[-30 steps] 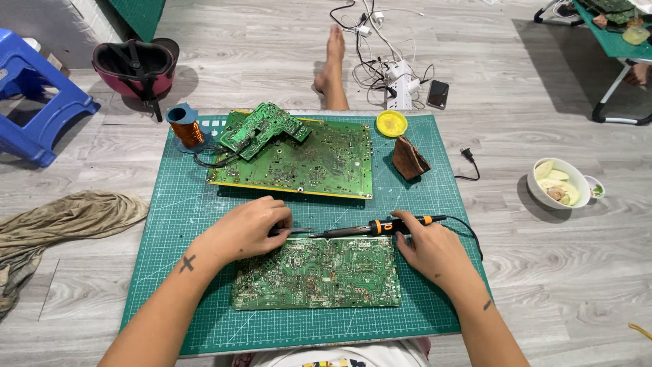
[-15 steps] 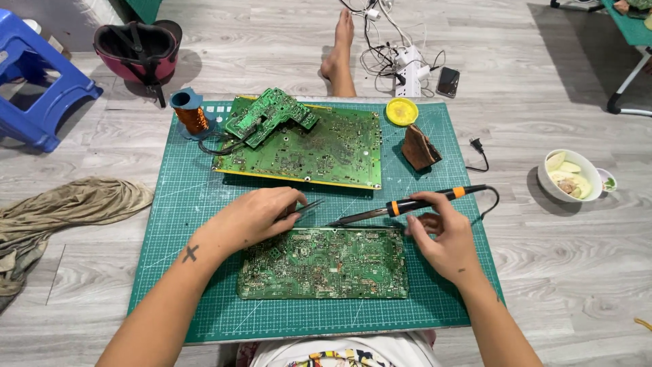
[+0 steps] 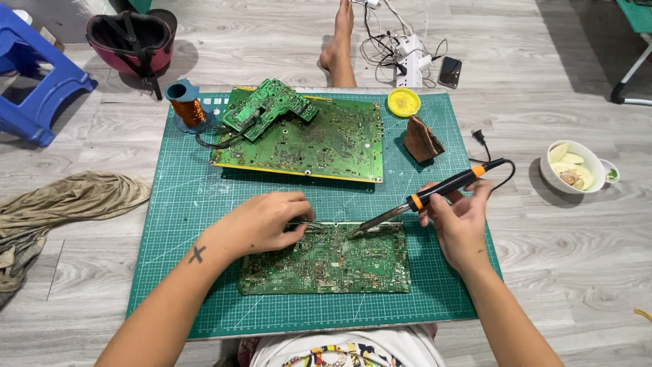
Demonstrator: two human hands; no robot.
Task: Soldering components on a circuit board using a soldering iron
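A green circuit board (image 3: 326, 261) lies on the green cutting mat (image 3: 183, 204) in front of me. My left hand (image 3: 261, 221) rests at the board's upper left edge and pinches thin metal tweezers (image 3: 311, 223) whose tips point right over the board. My right hand (image 3: 458, 217) grips a soldering iron (image 3: 435, 194) with a black and orange handle. Its metal tip slants down left and meets the board's top edge near the tweezer tips.
A larger circuit board (image 3: 305, 143) with a smaller board (image 3: 268, 105) on top lies at the mat's far side. Beside them are a copper wire spool (image 3: 185, 105), a yellow tin (image 3: 403, 102) and a brown block (image 3: 421, 139). A bowl (image 3: 570, 166), power strip (image 3: 411, 54), phone (image 3: 449, 71), helmet (image 3: 129, 41), blue stool (image 3: 34, 81) and cloth (image 3: 61, 204) surround the mat.
The soldering iron has swung from lying nearly level above the board to slanting down, its tip now at the board's top edge. My left hand has shifted slightly with the tweezers toward that spot.
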